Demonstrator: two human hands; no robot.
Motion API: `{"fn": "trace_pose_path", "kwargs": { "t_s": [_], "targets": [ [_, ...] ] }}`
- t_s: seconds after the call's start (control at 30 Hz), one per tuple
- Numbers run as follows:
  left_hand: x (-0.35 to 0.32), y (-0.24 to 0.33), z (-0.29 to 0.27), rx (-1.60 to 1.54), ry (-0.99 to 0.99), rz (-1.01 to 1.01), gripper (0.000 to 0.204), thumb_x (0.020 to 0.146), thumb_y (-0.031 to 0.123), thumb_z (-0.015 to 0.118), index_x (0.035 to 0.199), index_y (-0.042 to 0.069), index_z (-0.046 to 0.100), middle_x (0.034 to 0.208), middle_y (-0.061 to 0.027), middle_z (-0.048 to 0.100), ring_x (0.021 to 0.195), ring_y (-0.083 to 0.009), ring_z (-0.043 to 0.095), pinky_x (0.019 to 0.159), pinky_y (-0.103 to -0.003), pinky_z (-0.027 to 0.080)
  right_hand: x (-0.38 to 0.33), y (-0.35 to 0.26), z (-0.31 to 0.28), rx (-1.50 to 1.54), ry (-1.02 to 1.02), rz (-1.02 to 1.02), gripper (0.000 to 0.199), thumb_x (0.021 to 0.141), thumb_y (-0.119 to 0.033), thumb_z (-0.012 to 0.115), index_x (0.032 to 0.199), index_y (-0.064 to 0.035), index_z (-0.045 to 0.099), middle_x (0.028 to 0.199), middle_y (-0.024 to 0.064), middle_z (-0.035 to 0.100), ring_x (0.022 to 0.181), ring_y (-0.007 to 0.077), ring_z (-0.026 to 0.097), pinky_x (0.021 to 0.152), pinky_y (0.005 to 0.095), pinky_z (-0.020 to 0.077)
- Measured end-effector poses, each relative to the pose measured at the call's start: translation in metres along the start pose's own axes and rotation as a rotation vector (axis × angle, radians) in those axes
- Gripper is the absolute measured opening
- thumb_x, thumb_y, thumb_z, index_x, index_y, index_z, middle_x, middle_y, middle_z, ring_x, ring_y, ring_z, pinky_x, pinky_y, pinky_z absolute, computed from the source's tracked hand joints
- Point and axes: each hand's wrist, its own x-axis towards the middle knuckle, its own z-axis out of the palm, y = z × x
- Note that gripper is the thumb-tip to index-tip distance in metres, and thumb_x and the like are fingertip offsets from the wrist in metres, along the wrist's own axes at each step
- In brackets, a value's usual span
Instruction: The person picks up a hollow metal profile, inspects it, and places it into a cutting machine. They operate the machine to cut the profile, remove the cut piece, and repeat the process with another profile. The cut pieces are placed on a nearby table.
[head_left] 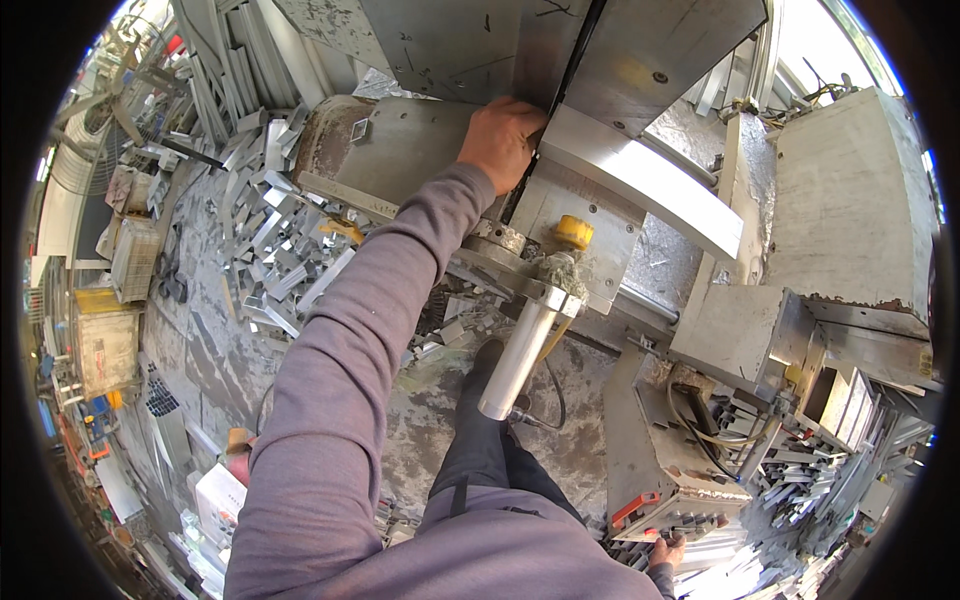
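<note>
My left hand [500,145] reaches forward to a metal cutting machine, its fingers curled down at the dark slot [522,180] between two plates. What its fingertips hold, if anything, is hidden. Just right of that hand, a long silvery metal bar [650,180] lies across the machine bed. My right hand [668,552] is low at the right, its fingers bent against the row of knobs on a control box [665,465]; what they grip is too small to make out. A yellow knob [573,232] and a shiny cylinder [520,360] sit nearer me.
Metal offcuts [275,225] are heaped on the floor at the left, and more cut pieces [810,470] lie at the right. A large grey housing [850,200] stands on the right. A fan [90,150] and a yellow-topped box [108,340] are at the far left.
</note>
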Motion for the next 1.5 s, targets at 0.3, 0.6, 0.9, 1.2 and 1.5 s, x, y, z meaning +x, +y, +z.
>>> {"fn": "trace_pose_path", "kwargs": {
  "t_s": [0.3,0.6,0.9,1.2,1.5],
  "targets": [
    [0.0,0.001,-0.001,0.0,-0.004,0.002,0.019,0.082,0.002,0.07,0.095,0.01,0.08,0.101,-0.0086,0.079,0.099,-0.0365,0.071,0.087,-0.048,0.061,-0.003,-0.022,-0.005,-0.325,0.061,0.016,0.033,0.078,-0.016,0.082,0.108,-0.0023,0.076,0.087,0.0118,0.076,0.082,0.0321,0.073,0.083,0.0441,0.0589],
    [0.0,-0.001,0.0,0.0,-0.01,0.005,0.02,0.082,0.001,0.069,0.096,0.01,0.08,0.1,-0.0086,0.079,0.1,-0.0355,0.071,0.089,-0.048,0.06,-0.006,-0.048,-0.021,-0.492,-0.094,-0.137,0.036,0.078,-0.028,0.089,0.098,-0.0025,0.074,0.084,0.0136,0.079,0.083,0.0329,0.079,0.079,0.045,0.0601],
    [-0.002,-0.003,0.001,0.013,-0.034,0.005,0.019,0.082,0.002,0.07,0.096,0.011,0.08,0.098,-0.0089,0.078,0.1,-0.0355,0.071,0.088,-0.048,0.06,0.001,-0.039,-0.021,-0.643,-0.117,-0.347,0.036,0.093,-0.037,0.079,0.089,-0.0032,0.069,0.084,0.0233,0.075,0.086,0.0473,0.073,0.08,0.0563,0.0562],
    [-0.003,-0.003,0.0,0.023,-0.068,-0.021,0.03,0.078,-0.004,0.068,0.103,0.009,0.079,0.104,-0.0102,0.078,0.104,-0.0374,0.07,0.091,-0.048,0.06,0.001,-0.048,-0.016,-0.693,-0.145,-0.232,0.04,0.099,-0.038,0.074,0.088,0.0003,0.069,0.087,0.0276,0.074,0.09,0.051,0.072,0.083,0.0586,0.055],
    [-0.005,-0.003,0.0,-0.003,-0.031,-0.018,0.028,0.079,-0.003,0.069,0.103,0.008,0.079,0.105,-0.0101,0.077,0.105,-0.0367,0.07,0.092,-0.047,0.059,-0.001,-0.057,-0.014,-0.694,-0.138,-0.192,0.037,0.099,-0.035,0.074,0.091,0.0011,0.071,0.091,0.0284,0.076,0.094,0.0502,0.073,0.085,0.0577,0.0556]
  ]
}}
